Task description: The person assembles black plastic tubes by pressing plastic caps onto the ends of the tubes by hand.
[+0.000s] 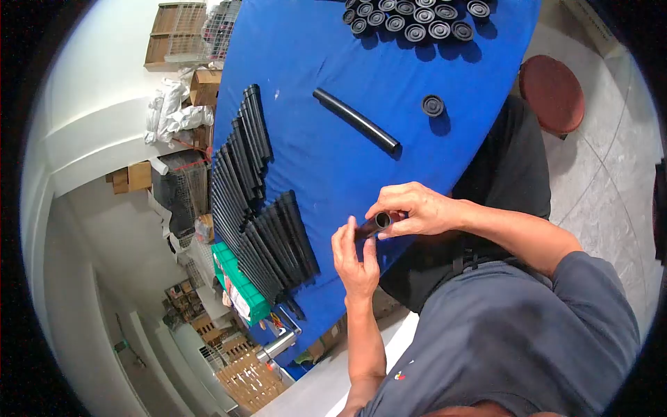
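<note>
Close to my body, over the table's near edge, both hands hold a short-looking black tube [367, 226], its open round end turned up toward me. My left hand [358, 260] has its fingers along the tube's lower left side. Around the rim, my right hand [415, 208] grips with thumb and fingers. Whether anything small sits in the right fingers is hidden. Another black tube [356, 121] lies alone on the blue cloth ahead. To its right stands a single round black cap-like piece [432, 105] with a ringed top.
Many black tubes [278, 240] lie in rows along the left of the blue-covered table [313, 167]. Several round black pieces [415, 32] cluster at the far end. A green crate [240, 281] and a silver cylinder [276, 345] are at the left edge. A red stool [552, 94] stands right.
</note>
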Tool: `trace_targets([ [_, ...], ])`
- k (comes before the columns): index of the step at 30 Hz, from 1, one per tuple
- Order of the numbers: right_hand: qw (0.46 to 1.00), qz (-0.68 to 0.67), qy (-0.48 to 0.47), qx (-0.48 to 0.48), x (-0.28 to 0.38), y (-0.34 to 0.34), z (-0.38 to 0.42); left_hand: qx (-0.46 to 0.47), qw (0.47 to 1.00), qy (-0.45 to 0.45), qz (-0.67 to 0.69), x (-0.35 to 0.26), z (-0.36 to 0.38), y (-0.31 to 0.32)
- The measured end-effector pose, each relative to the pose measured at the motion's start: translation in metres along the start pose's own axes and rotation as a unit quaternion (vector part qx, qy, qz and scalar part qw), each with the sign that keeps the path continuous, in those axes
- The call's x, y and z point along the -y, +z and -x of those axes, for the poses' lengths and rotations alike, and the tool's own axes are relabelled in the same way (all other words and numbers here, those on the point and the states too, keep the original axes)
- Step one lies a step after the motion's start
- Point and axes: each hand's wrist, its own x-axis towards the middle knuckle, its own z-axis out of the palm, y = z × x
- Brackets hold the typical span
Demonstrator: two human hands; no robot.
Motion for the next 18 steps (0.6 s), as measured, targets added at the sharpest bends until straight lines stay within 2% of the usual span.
trace_targets([
  [4, 0.999, 0.007, 0.045, -0.012, 0.0, 0.0, 0.0, -0.007, 0.999, -0.024, 0.033, 0.008, 0.001, 0.01],
  [10, 0.998, -0.037, 0.042, -0.03, 0.01, -0.003, 0.0, 0.039, 0.999, -0.023, 0.01, 0.006, -0.002, 0.004],
  [13, 0.998, 0.002, 0.052, -0.023, 0.005, 0.0, -0.002, -0.048, 0.987, 0.086, -0.124, -0.011, -0.006, 0.003],
  [14, 0.997, -0.004, 0.073, -0.018, 0.005, -0.001, -0.002, -0.077, 0.994, 0.055, -0.055, -0.016, 0.004, 0.005],
  [15, 0.995, -0.008, 0.095, -0.014, 0.007, -0.001, -0.002, -0.087, 0.994, 0.065, -0.021, -0.008, 0.02, 0.008],
  [16, 0.993, -0.011, 0.118, -0.01, 0.01, -0.002, -0.001, -0.049, 0.989, -0.052, 0.13, -0.009, 0.037, 0.014],
  [17, 0.995, 0.0, 0.097, -0.018, 0.01, -0.001, -0.001, -0.007, 0.946, -0.165, 0.278, -0.01, 0.05, 0.022],
  [18, 0.997, 0.013, 0.076, -0.025, 0.009, 0.001, -0.002, 0.054, 0.82, -0.291, 0.49, -0.014, 0.05, 0.027],
])
